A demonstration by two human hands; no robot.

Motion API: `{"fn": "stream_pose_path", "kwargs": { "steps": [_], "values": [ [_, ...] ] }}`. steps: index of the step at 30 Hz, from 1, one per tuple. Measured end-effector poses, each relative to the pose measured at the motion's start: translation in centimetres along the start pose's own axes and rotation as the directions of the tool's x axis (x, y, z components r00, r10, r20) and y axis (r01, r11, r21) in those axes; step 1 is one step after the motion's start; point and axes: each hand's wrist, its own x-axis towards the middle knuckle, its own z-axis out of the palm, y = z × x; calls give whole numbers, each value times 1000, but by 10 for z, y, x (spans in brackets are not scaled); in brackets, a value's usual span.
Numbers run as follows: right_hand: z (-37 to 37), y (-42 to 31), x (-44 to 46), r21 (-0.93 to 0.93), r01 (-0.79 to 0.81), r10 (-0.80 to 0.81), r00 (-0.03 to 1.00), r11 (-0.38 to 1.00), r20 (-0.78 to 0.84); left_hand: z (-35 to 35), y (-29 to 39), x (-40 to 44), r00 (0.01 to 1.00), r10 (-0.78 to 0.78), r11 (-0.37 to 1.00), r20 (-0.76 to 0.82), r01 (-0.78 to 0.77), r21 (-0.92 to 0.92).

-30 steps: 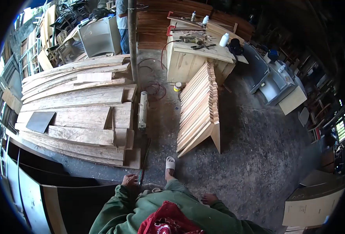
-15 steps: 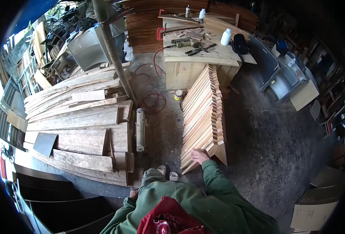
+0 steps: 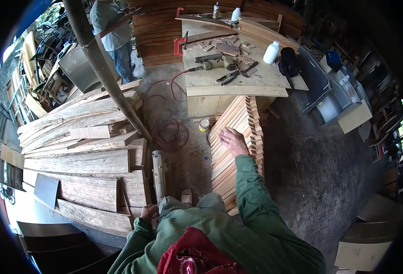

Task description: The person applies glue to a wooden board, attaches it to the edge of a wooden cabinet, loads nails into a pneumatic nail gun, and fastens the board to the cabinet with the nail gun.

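Note:
My right hand (image 3: pixel 233 140) is stretched out over a long row of light wooden pieces (image 3: pixel 228 166), fingers extended and open. It lies on or just above their slanted faces; I cannot tell if it presses on them. The pieces lean closely against one another, their notched ends forming a zigzag along the right side. Low beside my left thigh hangs my left hand (image 3: pixel 150 211), close to the stacked planks (image 3: pixel 83 180). Its fingers are too small and partly hidden to read.
Ahead stands a workbench (image 3: pixel 238 84) with an air nailer (image 3: pixel 215 63), pliers (image 3: pixel 228 77), a white bottle (image 3: pixel 271 52) and wood scraps. A red hose (image 3: pixel 165 132) coils on the floor by a small can (image 3: pixel 204 124). A slanted pole (image 3: pixel 103 68) rises at left. Another person (image 3: pixel 112 36) stands behind it.
My right hand has moved forward along the row, from its near end to about its middle. My view has shifted forward, and the other person shows more fully.

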Motion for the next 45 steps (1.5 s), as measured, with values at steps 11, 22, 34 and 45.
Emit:
{"fn": "stream_pose_path", "kwargs": {
  "steps": [11,22,34,45],
  "values": [
    [36,-86,268,175,175,-167,984,969,-58,48,108,23,925,-15,994,-378,-26,-102],
    [20,-66,486,238,19,52,955,971,-292,123,98,34,841,398,792,-366,-114,600],
    [49,-85,534,359,-25,244,777,933,-580,165,190,55,862,-85,890,-500,-160,-427],
    [86,-82,457,459,78,1,986,885,-169,205,307,75,531,409,912,-742,-258,319]
  ]
}}
